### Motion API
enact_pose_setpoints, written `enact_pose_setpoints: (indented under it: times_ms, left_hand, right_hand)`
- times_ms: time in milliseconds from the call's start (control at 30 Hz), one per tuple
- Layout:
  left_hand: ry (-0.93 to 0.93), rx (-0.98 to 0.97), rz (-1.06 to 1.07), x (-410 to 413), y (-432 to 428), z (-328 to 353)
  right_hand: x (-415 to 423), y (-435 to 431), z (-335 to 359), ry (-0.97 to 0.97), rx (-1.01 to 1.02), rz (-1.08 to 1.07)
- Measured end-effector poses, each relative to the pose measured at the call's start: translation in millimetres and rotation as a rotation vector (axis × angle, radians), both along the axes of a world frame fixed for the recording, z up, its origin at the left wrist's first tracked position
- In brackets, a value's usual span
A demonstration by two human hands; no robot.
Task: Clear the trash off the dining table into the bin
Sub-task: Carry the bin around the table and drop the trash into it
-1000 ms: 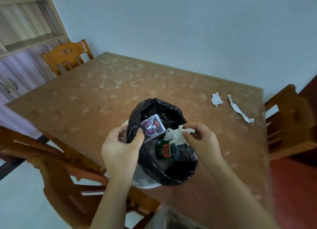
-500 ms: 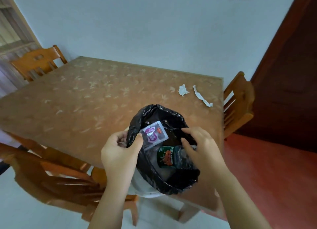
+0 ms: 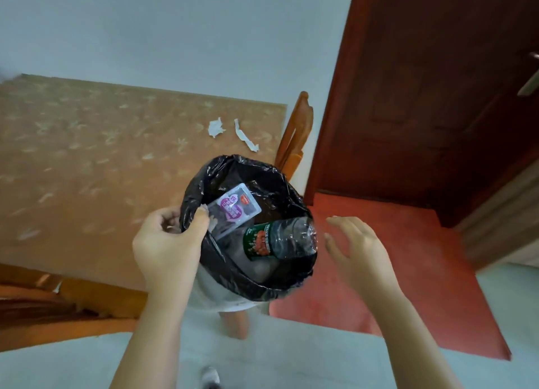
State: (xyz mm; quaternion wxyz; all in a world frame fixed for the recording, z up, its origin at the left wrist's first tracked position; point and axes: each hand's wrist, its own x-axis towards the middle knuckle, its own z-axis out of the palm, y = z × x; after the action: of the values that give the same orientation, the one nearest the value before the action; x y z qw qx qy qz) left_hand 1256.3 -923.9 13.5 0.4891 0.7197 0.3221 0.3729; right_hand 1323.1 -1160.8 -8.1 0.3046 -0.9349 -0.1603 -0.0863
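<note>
Paper scraps (image 3: 216,127) on table (image 3: 87,155) behind bin (image 3: 248,283)

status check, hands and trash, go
Left hand gripping bin rim, right hand open, empty. Two paper scraps remain on table. Nothing blocking.

Black bin liner (image 3: 294,202), leaf-patterned tan table (image 3: 87,161)

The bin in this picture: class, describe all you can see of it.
The bin is small and pale, lined with a glossy, crinkled black bag folded over its rim. The left hand grips the rim's left side; the right hand is open beside it, not touching. Inside lie a clear plastic bottle with a green label and a clear packet with a purple label.
</note>
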Motion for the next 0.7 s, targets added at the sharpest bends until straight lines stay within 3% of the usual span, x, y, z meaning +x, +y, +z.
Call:
enact_pose_setpoints:
  times_ms: [200,400,700]
  left_hand:
    - [-0.061,-0.156,0.041,46.3,-25.3,-4.0]
    - [-0.092,-0.091,0.072,119.5,-23.0,-4.0]
    - [-0.146,-0.069,0.22,193.1,20.6,9.4]
  right_hand:
    - [34.0,-40.0,-7.5,-0.029,0.016,-0.047]
    - [107.4,-34.2,-8.9,-0.059,0.004,-0.034]
    - [209.3,24.0,4.0,-0.037,0.007,0.181]
